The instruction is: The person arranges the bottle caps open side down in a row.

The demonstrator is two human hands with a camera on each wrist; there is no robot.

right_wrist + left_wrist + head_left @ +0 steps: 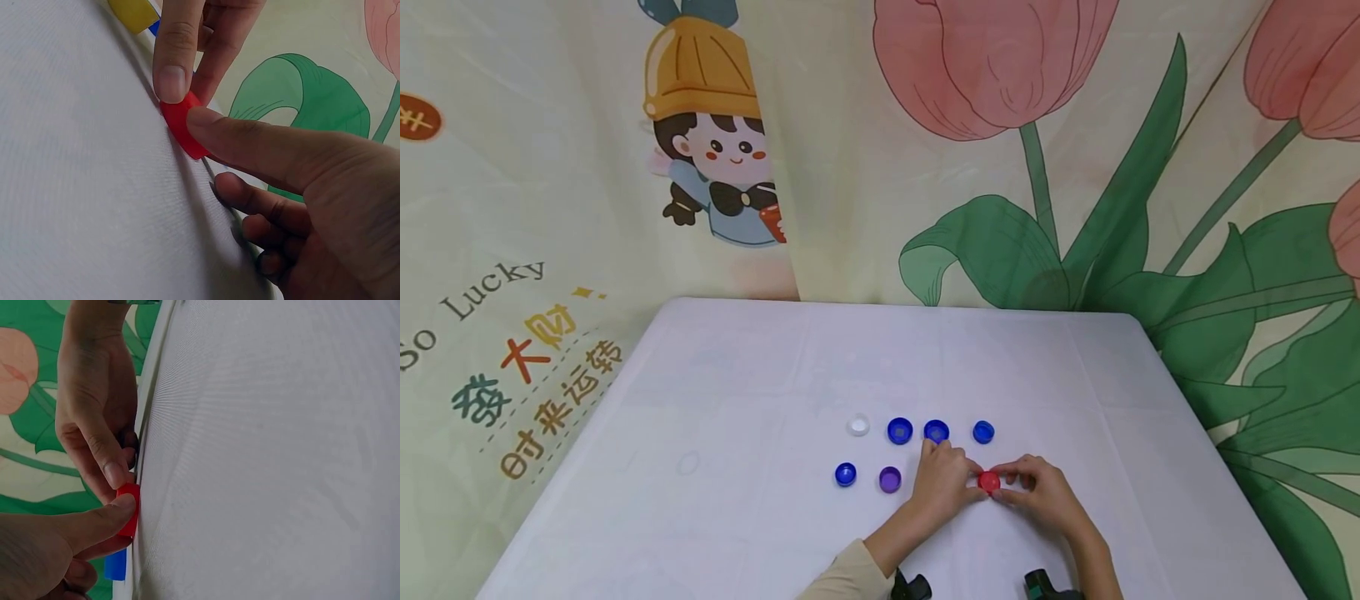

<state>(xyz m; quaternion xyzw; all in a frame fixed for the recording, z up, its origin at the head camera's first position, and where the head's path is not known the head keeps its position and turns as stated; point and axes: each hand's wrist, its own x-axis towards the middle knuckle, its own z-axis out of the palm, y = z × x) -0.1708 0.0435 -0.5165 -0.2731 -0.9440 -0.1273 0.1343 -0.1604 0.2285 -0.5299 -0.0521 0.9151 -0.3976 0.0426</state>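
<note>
A small red bottle cap (988,482) is at the table's front middle, between both hands. My left hand (940,479) pinches its left side; in the left wrist view the thumb presses on the red wall. From the right, my right hand (1041,490) pinches the same cap between thumb and forefinger, the other fingers loosely curled. Just beyond the left hand lies a blue cap (936,430), partly covered by it. A purple-looking cap (890,479) lies left of that hand.
More caps lie on the white tabletop (737,375): a white one (858,425), a blue one (899,431), a smaller blue one (983,432) and another blue one (846,474). A yellow piece (133,14) shows in the right wrist view. A printed curtain hangs behind.
</note>
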